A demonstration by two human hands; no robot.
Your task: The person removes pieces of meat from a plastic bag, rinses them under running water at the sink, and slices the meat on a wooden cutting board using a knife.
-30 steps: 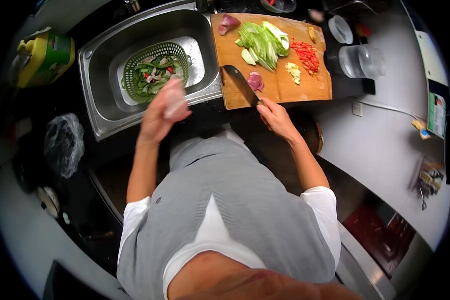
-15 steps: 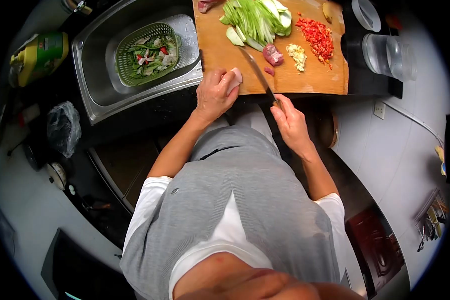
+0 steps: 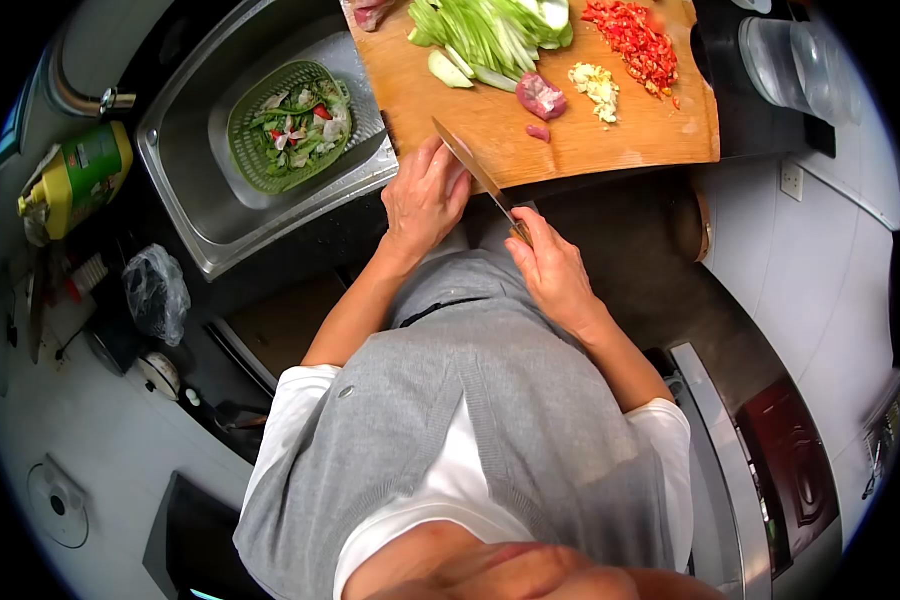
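Steel knife point(image 3: 480, 178) held at the wooden board's near edge

Closed round the knife's handle, the right grip point(image 3: 550, 268) sits just off the board point(image 3: 645, 143), the blade slanting toward the left grip point(image 3: 425, 195). That one is curled over a pale piece point(image 3: 456, 181), mostly hidden from view, at the board's near left corner. On the board beyond lie a meat chunk point(image 3: 541, 96), a small scrap point(image 3: 538, 132), green slices point(image 3: 495, 35), yellowish bits point(image 3: 597, 88) and chopped red pepper point(image 3: 638, 42).

Left of the board, a steel sink point(image 3: 185, 195) set in the black bench point(image 3: 330, 226) holds a green basket point(image 3: 240, 125) of leaves point(image 3: 308, 140). A clear jar point(image 3: 780, 65) stands past the board's right side. Pale wall point(image 3: 805, 300) carries a socket point(image 3: 791, 181); a dark red door point(image 3: 792, 465) shows low at right. The yellow jug point(image 3: 63, 198) by the sink wears a green label point(image 3: 98, 165), its writing too small to read.
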